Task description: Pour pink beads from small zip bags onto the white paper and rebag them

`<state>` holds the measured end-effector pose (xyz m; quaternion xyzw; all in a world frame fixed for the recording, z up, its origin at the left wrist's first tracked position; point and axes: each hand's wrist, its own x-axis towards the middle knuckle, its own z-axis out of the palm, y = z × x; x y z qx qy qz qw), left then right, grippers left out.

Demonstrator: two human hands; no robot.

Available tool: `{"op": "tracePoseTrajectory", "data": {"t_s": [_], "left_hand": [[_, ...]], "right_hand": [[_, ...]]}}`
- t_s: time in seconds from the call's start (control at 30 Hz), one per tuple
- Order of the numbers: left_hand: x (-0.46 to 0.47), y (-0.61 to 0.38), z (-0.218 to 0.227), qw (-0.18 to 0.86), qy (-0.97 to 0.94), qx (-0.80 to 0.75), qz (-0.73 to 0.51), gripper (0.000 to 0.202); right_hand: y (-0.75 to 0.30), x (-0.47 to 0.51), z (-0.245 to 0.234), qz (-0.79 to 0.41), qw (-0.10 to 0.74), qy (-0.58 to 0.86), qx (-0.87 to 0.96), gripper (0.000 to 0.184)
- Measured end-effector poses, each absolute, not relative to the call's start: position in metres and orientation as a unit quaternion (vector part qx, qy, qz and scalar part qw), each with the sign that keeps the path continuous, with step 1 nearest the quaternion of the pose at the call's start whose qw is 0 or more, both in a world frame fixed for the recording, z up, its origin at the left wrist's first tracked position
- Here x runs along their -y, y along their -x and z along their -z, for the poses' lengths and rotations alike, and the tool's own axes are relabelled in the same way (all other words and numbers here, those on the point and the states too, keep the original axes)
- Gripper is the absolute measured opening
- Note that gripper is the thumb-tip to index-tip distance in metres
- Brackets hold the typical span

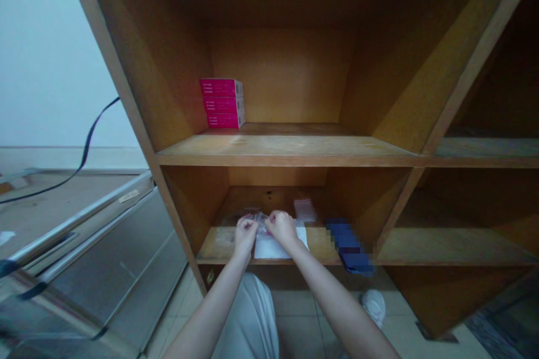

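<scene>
Over the lower shelf, my left hand and my right hand are close together, fingers closed in a pinch. Between them they grip a small clear plastic bag, crumpled, with a hint of pink in it; its contents are too small to make out. Beneath the hands lies a white sheet of paper near the shelf's front edge. A stack of small clear bags rests just behind my right hand. To the right, a dark blue item, partly pixelated, hangs over the shelf edge.
Pink boxes are stacked at the left of the upper shelf. Wooden dividers bound the lower compartment. On the left stands a metal-framed glass case, with a dark cord above it.
</scene>
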<state>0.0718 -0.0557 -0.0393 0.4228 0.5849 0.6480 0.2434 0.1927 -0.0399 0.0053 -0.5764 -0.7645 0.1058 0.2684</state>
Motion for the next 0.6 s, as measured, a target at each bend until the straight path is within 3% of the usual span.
{"op": "tracePoseTrajectory", "data": {"t_s": [0.27, 0.43, 0.6], "left_hand": [[0.057, -0.074, 0.038, 0.280, -0.402, -0.568, -0.661, 0.016], [0.056, -0.072, 0.039, 0.282, -0.415, -0.571, -0.650, 0.016], [0.057, -0.072, 0.041, 0.298, -0.440, -0.560, -0.635, 0.012]], "right_hand": [[-0.198, 0.036, -0.007, -0.143, 0.251, 0.583, 0.759, 0.016], [-0.204, 0.041, -0.014, -0.126, 0.306, 0.465, 0.821, 0.020], [-0.206, 0.043, -0.020, -0.131, 0.255, 0.429, 0.857, 0.027]]}}
